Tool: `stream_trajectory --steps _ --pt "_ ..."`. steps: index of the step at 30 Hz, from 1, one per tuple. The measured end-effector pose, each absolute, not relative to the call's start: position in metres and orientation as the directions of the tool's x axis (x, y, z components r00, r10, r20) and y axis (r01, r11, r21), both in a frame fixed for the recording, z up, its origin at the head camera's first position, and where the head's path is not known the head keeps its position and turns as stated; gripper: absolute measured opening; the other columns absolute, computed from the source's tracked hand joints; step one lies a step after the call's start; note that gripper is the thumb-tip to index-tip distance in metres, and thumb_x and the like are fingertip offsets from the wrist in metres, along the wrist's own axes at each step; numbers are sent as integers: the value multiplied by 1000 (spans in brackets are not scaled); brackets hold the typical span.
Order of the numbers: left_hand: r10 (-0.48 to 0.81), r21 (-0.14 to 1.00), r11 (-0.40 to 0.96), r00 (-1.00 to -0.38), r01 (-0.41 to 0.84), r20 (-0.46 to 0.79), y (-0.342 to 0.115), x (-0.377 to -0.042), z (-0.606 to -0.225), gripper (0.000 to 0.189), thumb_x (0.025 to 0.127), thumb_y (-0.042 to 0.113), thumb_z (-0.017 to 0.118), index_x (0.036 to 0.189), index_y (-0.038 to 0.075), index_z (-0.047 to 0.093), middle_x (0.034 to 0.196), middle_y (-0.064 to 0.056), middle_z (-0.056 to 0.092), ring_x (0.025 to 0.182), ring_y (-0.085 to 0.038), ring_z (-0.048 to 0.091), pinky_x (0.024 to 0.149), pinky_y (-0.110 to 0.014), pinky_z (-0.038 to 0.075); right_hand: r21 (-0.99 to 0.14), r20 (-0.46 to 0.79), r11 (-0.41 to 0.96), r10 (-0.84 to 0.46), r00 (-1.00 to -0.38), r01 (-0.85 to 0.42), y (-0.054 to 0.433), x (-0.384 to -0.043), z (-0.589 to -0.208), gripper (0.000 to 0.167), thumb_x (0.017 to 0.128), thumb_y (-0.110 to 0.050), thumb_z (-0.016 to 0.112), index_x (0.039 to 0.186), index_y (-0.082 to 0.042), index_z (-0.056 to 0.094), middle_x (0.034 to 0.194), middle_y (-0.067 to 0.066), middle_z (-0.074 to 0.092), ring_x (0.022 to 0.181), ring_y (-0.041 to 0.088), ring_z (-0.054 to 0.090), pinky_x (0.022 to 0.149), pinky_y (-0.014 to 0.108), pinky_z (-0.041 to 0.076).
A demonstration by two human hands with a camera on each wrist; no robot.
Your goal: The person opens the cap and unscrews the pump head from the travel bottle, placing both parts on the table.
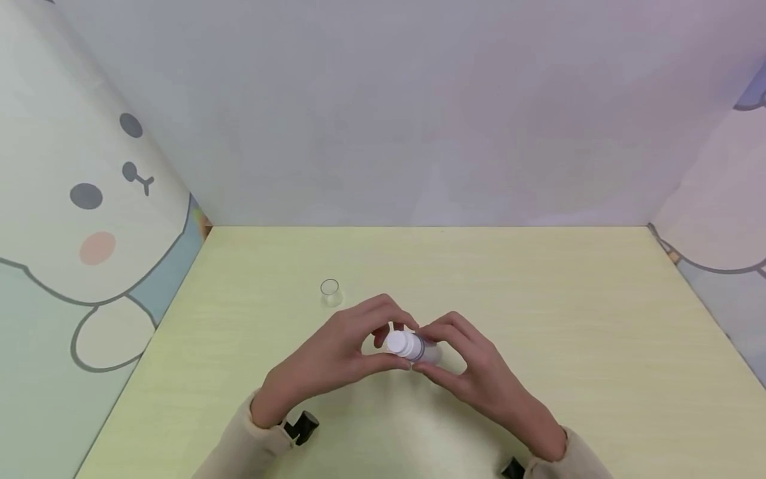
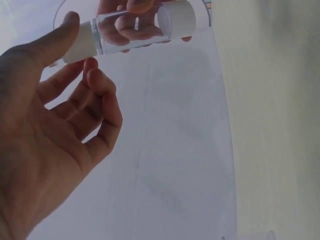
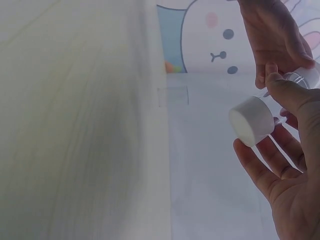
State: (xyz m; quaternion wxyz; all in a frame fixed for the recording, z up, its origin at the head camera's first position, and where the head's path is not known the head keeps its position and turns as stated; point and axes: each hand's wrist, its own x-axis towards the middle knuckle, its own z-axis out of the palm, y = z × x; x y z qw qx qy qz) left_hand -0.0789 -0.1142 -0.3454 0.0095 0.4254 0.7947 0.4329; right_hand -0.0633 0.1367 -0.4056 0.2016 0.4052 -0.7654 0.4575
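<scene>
Rightward the tabletop [image 1: 586,313] offers passage, while a clear cup [image 1: 331,293] (upright) obstructs just beyond the left hand [image 1: 344,348].

A clear cup [image 1: 331,293] stands on a pale table [image 1: 568,286], cartoon panels [image 1: 44,179] flanking a grey wall [image 1: 419,113].

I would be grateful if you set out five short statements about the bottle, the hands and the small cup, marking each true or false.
1. Both the left hand and the right hand hold the bottle. True.
2. The small clear cup lies on its side. False: it stands upright on the table.
3. The middle of the bottle is see-through. True.
4. The bottle is white at one end only. False: the end by the left hand and the opposite end are both white.
5. Neither hand is touching the small clear cup. True.
</scene>
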Motion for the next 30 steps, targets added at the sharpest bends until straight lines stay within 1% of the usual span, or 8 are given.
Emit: stream_trajectory --steps 2,5,7,10,15,23,27,30 --pt "683 691 269 -639 670 354 -113 -79 -345 39 90 28 83 124 22 64 110 11 59 90 -4 54 76 -20 51 -535 682 253 -433 -589 -806 137 -63 -405 38 91 -25 83 122 -10 69 110 0 64 97 14 63 89 17 54" --pt "695 701 247 -626 669 354 -112 -79 -343 46 90 25 84 130 20 62 119 9 59 98 -4 55 84 -22 53 -528 687 256 -431 -585 -810 137 -64 -404 37 92 -27 82 122 -9 69 110 0 64 97 14 63 90 17 53" --pt "713 712 215 -606 668 353 -113 -80 -341 46 94 20 80 135 20 60 125 7 60 105 -4 56 89 -24 53 -523 688 262 -431 -583 -811 137 -64 -403 37 92 -28 81 122 -10 69 111 0 64 97 13 63 91 16 53" --pt "738 727 172 -576 665 352 -116 -80 -339 44 99 10 71 140 20 59 131 6 61 112 -6 56 92 -26 52 -522 689 265 -429 -584 -811 137 -64 -402 38 92 -28 81 123 -10 69 110 0 64 97 13 63 92 15 52" --pt "758 750 139 -556 647 340 -116 -81 -341 44 101 3 65 141 21 59 131 8 63 114 -7 56 91 -29 52 -523 693 257 -428 -581 -813 138 -63 -402 39 91 -27 82 123 -9 68 109 -1 64 96 13 63 92 13 50" --pt "742 758 139 -574 638 346 -115 -81 -344 34 100 13 70 132 22 64 121 8 61 103 -5 56 83 -28 55 -522 686 257 -439 -580 -813 138 -63 -401 37 91 -27 82 121 -10 68 109 -1 64 96 13 63 91 15 52" --pt "718 741 155 -590 653 369 -114 -81 -346 28 97 19 77 122 24 65 115 10 60 97 -3 54 80 -26 54 -528 677 261 -446 -586 -808 137 -62 -400 38 91 -26 83 122 -11 68 112 -1 64 98 13 64 90 17 54" --pt "698 705 171 -589 688 406 -112 -81 -348 30 92 21 82 115 23 63 110 11 60 95 -1 53 78 -24 52 -532 674 259 -447 -588 -806 137 -61 -399 40 89 -24 85 122 -12 69 112 -2 64 98 13 64 90 18 54"
